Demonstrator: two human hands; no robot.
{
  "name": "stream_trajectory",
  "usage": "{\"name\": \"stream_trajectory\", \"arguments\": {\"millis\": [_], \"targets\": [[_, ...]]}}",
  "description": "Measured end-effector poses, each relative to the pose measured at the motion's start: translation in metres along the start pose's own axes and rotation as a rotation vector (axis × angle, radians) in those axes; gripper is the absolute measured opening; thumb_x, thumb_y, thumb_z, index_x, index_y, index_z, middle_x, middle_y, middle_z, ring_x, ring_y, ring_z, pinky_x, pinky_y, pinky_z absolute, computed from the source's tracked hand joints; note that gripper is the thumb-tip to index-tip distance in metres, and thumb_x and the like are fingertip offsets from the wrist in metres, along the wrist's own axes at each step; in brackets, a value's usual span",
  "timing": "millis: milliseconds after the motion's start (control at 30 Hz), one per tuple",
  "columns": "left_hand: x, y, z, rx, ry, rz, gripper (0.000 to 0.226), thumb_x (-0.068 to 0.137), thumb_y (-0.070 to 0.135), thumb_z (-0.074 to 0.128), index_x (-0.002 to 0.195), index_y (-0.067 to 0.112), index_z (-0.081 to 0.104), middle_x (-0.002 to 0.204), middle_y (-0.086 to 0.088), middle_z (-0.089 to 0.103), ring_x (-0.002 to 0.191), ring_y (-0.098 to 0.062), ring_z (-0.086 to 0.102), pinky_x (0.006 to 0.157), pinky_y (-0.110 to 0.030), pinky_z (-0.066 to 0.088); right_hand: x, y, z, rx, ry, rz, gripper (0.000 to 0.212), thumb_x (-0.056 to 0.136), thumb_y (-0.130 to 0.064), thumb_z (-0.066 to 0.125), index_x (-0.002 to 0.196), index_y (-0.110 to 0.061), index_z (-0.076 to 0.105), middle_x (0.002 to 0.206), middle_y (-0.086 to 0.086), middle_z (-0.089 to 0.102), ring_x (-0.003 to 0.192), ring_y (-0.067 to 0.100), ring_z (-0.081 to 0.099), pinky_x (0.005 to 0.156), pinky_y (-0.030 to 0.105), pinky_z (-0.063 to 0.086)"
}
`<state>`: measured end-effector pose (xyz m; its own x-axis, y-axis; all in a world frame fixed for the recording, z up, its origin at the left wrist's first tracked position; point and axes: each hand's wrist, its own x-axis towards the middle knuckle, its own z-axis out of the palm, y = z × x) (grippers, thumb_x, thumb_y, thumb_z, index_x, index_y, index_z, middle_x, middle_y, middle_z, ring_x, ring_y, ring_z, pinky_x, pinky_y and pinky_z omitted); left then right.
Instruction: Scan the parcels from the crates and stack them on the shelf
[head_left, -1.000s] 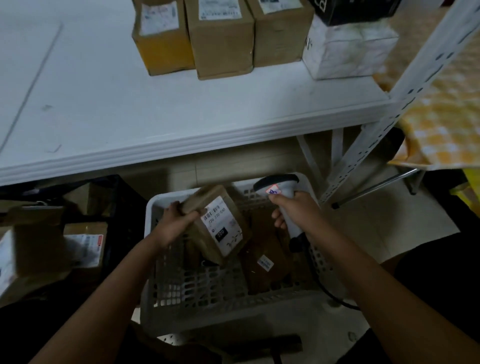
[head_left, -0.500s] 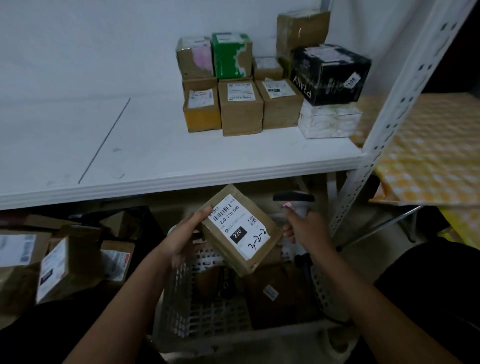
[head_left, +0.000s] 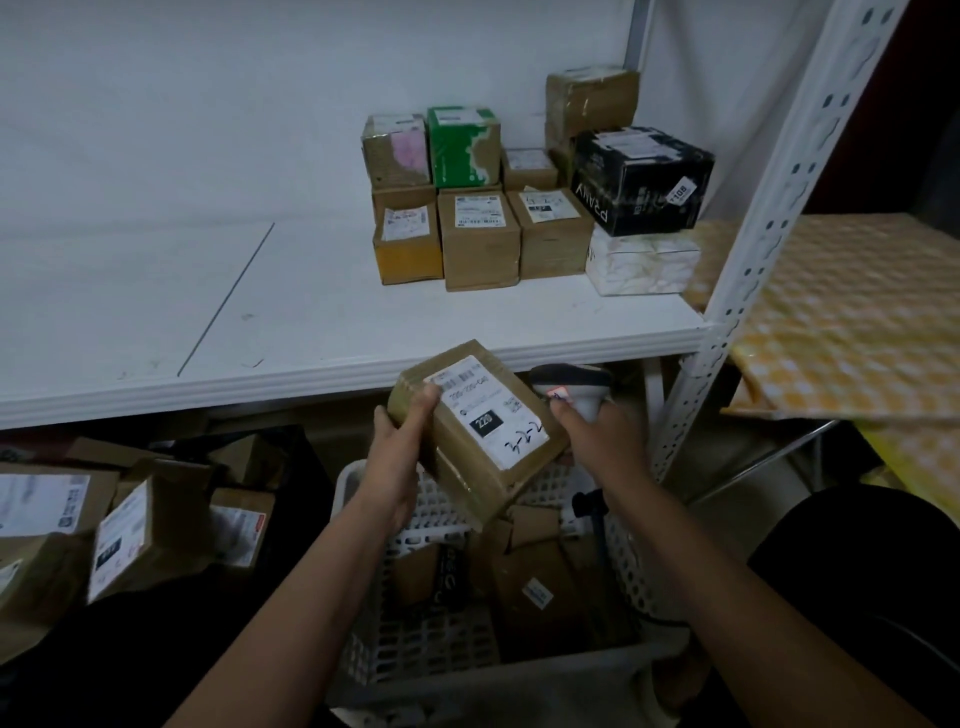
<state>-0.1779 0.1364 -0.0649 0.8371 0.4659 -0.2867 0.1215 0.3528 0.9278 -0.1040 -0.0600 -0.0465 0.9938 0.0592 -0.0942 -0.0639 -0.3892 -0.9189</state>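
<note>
My left hand (head_left: 402, 447) grips a brown cardboard parcel (head_left: 478, 441) by its left end, its white label facing up, above the white plastic crate (head_left: 363, 525). My right hand (head_left: 597, 441) holds a grey barcode scanner (head_left: 571, 387) just right of the parcel, its head near the shelf edge. More brown parcels (head_left: 540, 587) lie inside the crate. The white shelf (head_left: 208, 312) carries a stack of several parcels (head_left: 478, 234) at its back right, among them a green box (head_left: 462, 145) and a black box (head_left: 644, 179).
A pile of labelled brown boxes (head_left: 135, 530) sits on the floor under the shelf at the left. The white perforated shelf upright (head_left: 769, 234) stands at the right. Beyond it lies a yellow checked cloth (head_left: 841, 322). The scanner cable (head_left: 597, 525) hangs into the crate.
The parcel has risen out of the crate to just under the shelf edge, and the scanner has come up beside it. My view has tilted up, showing more of the shelf.
</note>
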Motion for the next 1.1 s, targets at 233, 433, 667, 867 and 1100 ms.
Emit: {"name": "stream_trajectory", "arguments": {"millis": [233,433,667,867,1100], "targets": [[-0.021,-0.003,0.024,-0.005,-0.041,-0.131,0.084,0.076,0.047,0.078,0.143,0.024,0.032,0.125,-0.002,0.064,0.109,-0.019,0.061,0.096,-0.048,0.05,-0.007,-0.007,-0.006,-0.143,0.063,-0.141,0.036,0.093,-0.039,0.062,0.098,-0.004,0.064,0.086,0.008,0.065,0.081,0.023,0.061,0.068,0.03,0.046],[-0.038,-0.014,0.026,-0.006,-0.113,-0.28,0.064,0.081,0.038,0.079,0.135,0.034,0.044,0.115,-0.004,0.073,0.108,-0.029,0.067,0.072,-0.051,0.06,-0.009,-0.006,-0.01,-0.141,0.068,-0.182,0.037,0.091,-0.048,0.061,0.099,-0.012,0.064,0.089,0.005,0.067,0.085,0.024,0.064,0.08,0.041,0.055],[-0.046,0.026,0.018,0.087,-0.219,-0.056,0.066,0.08,0.042,0.074,0.139,0.029,0.046,0.113,0.001,0.075,0.108,-0.022,0.069,0.088,-0.044,0.056,-0.001,-0.031,-0.034,-0.054,0.062,-0.214,0.031,0.093,-0.04,0.063,0.098,-0.01,0.064,0.081,-0.001,0.062,0.069,0.005,0.056,0.054,0.02,0.038],[-0.037,0.073,0.031,0.204,-0.308,0.082,0.058,0.083,0.044,0.07,0.135,0.021,0.056,0.116,0.001,0.074,0.108,-0.018,0.07,0.095,-0.039,0.053,0.01,-0.069,-0.058,0.127,0.023,-0.23,0.026,0.094,-0.031,0.064,0.093,-0.005,0.065,0.072,0.01,0.07,0.057,0.02,0.068,0.055,0.03,0.054],[0.0,0.097,0.052,0.3,-0.259,0.17,0.062,0.085,0.041,0.073,0.137,0.021,0.046,0.109,0.006,0.076,0.091,-0.008,0.073,0.066,-0.022,0.054,0.012,-0.128,-0.093,0.177,-0.056,-0.295,0.027,0.094,-0.03,0.063,0.089,-0.004,0.068,0.064,0.012,0.068,0.054,0.024,0.068,0.051,0.026,0.054]]}}
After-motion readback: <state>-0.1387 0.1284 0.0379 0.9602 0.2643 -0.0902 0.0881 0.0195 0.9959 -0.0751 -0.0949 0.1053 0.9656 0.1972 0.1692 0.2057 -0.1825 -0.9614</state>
